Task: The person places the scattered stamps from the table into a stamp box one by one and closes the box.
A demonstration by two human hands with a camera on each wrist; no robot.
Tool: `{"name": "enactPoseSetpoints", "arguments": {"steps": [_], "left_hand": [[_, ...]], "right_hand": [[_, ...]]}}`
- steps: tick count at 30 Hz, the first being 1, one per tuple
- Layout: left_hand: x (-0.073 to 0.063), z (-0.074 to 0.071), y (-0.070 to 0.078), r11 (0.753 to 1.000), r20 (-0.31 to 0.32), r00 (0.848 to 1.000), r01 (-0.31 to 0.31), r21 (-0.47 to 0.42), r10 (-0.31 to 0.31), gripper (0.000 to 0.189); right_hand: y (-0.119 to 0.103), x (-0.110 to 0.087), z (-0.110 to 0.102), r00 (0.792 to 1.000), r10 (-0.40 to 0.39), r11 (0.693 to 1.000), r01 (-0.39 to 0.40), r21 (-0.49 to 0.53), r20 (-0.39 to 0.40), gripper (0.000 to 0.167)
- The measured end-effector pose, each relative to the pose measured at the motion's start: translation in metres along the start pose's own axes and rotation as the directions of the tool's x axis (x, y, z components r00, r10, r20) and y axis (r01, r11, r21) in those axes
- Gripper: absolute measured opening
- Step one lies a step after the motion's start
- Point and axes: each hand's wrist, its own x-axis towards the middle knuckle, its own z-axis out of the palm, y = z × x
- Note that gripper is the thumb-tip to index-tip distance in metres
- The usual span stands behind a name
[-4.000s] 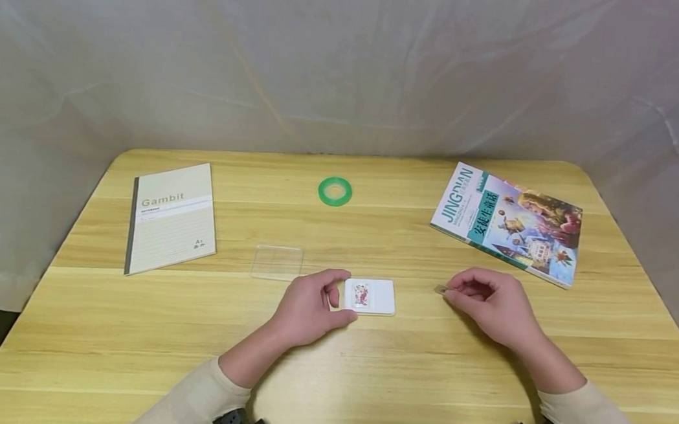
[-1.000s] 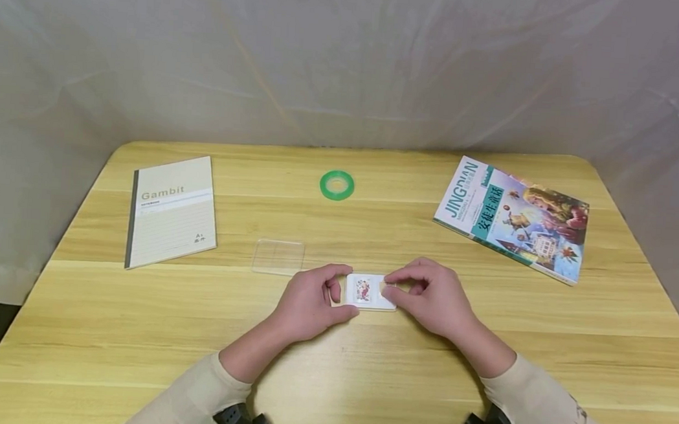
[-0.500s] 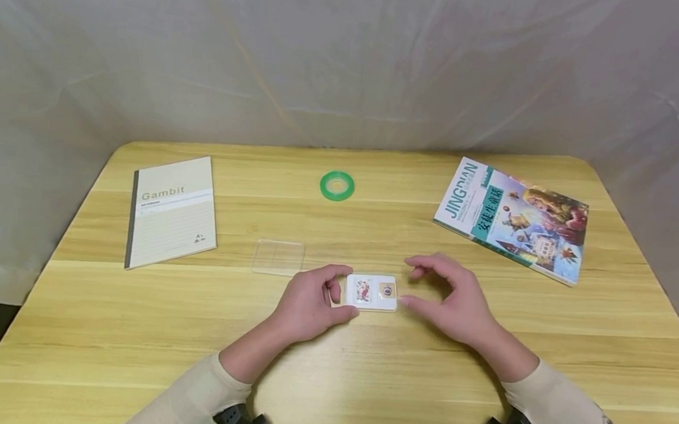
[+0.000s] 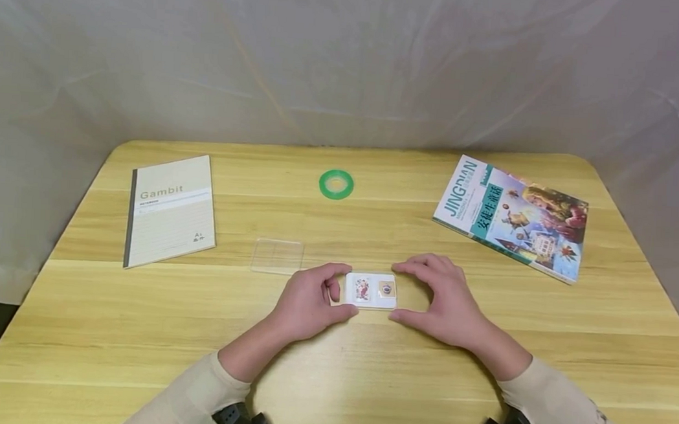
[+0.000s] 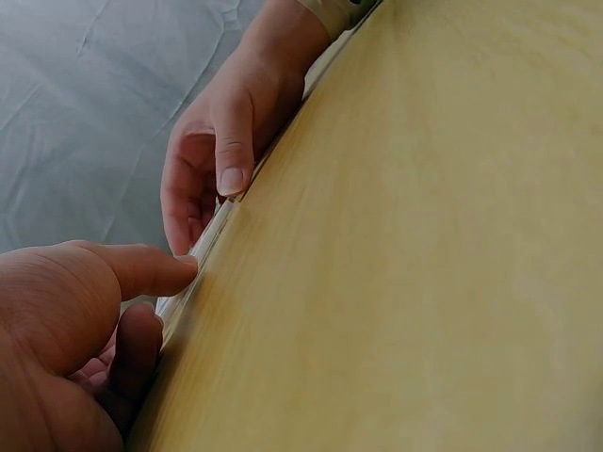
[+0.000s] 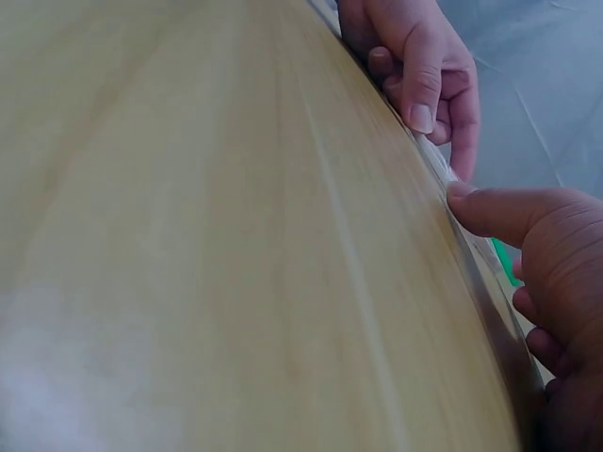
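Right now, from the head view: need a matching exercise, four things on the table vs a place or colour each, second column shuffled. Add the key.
Things
1. white case
2. tape roll
3. plastic plate
4. notebook

Places or colours
A. farthest left of the four
B. see-through all over
C. between the left hand and the right hand
D. green

Pairs: 1-C, 2-D, 3-B, 4-A
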Motion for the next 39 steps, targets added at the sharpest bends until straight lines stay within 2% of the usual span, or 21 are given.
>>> {"name": "enactPoseSetpoints", "arguments": {"steps": [11, 16, 20, 26, 29, 32, 35, 39], "left_hand": [[0.000, -0.002, 0.002, 1.000, 0.015, 1.000, 0.015, -0.011, -0.014, 0.059], [-0.001, -0.005, 0.002, 0.998, 0.030, 0.999, 0.031, -0.060, -0.030, 0.061], [-0.007, -0.012, 0.003, 0.994, 0.036, 0.999, 0.032, -0.103, -0.029, 0.063], [-0.013, -0.037, 0.002, 0.996, -0.016, 0.998, -0.066, -0.056, 0.065, 0.071], [-0.013, -0.054, -0.003, 0.992, -0.072, 0.990, -0.125, -0.009, 0.124, 0.076], [-0.012, -0.072, -0.014, 0.983, -0.132, 0.976, -0.163, 0.080, 0.172, 0.077], [-0.012, -0.090, -0.027, 0.976, -0.157, 0.975, -0.131, 0.174, 0.159, 0.078], [-0.013, -0.109, -0.041, 0.973, -0.122, 0.990, -0.042, 0.228, 0.071, 0.084]], "right_hand": [[-0.002, 0.002, 0.001, 1.000, 0.010, 1.000, -0.010, -0.025, 0.007, 0.057], [-0.003, 0.002, 0.001, 1.000, 0.021, 0.999, -0.021, -0.027, 0.005, 0.058], [-0.002, 0.001, 0.001, 1.000, 0.025, 0.999, -0.025, -0.028, -0.003, 0.058], [-0.002, 0.001, 0.002, 1.000, 0.016, 0.999, -0.017, -0.032, -0.013, 0.059], [-0.002, 0.001, 0.002, 1.000, 0.011, 1.000, -0.012, -0.028, -0.014, 0.058], [-0.002, 0.002, 0.002, 1.000, 0.010, 1.000, -0.010, -0.022, -0.013, 0.059], [-0.002, 0.002, 0.002, 1.000, 0.012, 1.000, -0.013, -0.020, -0.011, 0.059], [-0.002, 0.001, 0.001, 1.000, 0.015, 0.999, -0.016, -0.029, -0.011, 0.059]]}}
